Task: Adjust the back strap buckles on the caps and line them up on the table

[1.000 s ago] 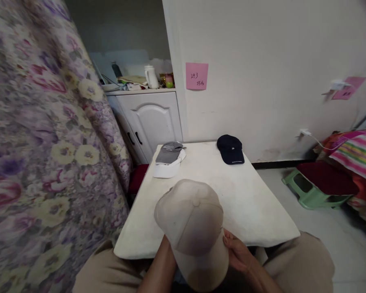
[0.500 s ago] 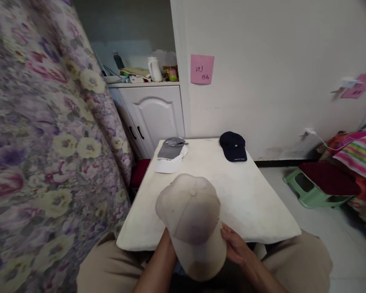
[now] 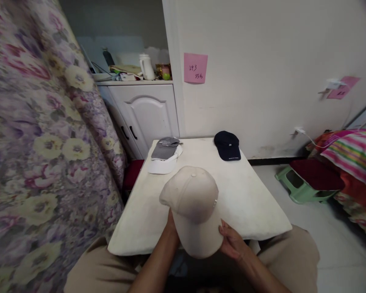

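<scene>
Two hands hold up a beige cap [image 3: 197, 203] over the near edge of the white-covered bench [image 3: 247, 207], its brim pointing back toward the wearer of the camera. From where I stand, the right hand [image 3: 232, 241] has its grip closed on the side of the brim, thumb on top. The left hand [image 3: 173, 228] is mostly hidden under the cap's other side, so I cannot tell how far its grip is open. Farther back, a gray cap [image 3: 165, 149] overlaps a white cap [image 3: 162, 166] at the left, and a navy cap [image 3: 227, 145] lies at the right.
</scene>
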A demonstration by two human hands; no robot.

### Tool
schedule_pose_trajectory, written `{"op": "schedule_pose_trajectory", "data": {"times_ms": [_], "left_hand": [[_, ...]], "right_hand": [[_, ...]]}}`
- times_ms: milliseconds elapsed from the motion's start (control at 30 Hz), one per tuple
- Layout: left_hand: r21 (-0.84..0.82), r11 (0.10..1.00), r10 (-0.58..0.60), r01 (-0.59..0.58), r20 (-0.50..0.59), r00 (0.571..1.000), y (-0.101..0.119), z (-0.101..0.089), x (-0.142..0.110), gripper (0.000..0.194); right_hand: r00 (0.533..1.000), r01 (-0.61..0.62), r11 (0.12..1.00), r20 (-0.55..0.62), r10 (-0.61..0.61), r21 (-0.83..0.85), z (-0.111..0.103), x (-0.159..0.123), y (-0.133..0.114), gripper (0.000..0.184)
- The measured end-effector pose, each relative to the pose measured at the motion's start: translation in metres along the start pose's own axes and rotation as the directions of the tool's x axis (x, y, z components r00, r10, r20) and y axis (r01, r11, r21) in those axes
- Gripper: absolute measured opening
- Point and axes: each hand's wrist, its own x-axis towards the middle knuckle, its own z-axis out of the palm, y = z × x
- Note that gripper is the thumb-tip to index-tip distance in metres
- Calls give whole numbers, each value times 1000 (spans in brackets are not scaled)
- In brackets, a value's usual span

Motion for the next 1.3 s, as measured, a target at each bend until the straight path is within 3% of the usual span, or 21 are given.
{"op": "schedule_pose_trajectory", "data": {"times_ms": [67,300,567,833,1133,1300], "left_hand": [[-43,999,-21,22,7,1000,-2,-5,2,32],[-197,976,98,-89,34,995,10,-16,4,33],[-106,994,21,-26,-41,999,8,-15,13,16],[104,994,-33,26,64,997,6,-11,6,19],[103,982,-163,159,24,986,3,-19,11,19],[102,986,-126,129,-36,991,5,-24,14,12]], "right_hand": [[1000,3,1000,-24,-3,-7,-3,2,-4,51],[993,47,998,-109,-51,-32,-3,6,-2,42],[987,44,999,-157,-43,4,-6,7,-7,46],[976,63,992,-212,-38,109,-32,29,-29,31],[969,155,985,-208,-136,76,-32,36,-36,31],[968,178,980,-198,-158,90,-32,42,-47,25]]}}
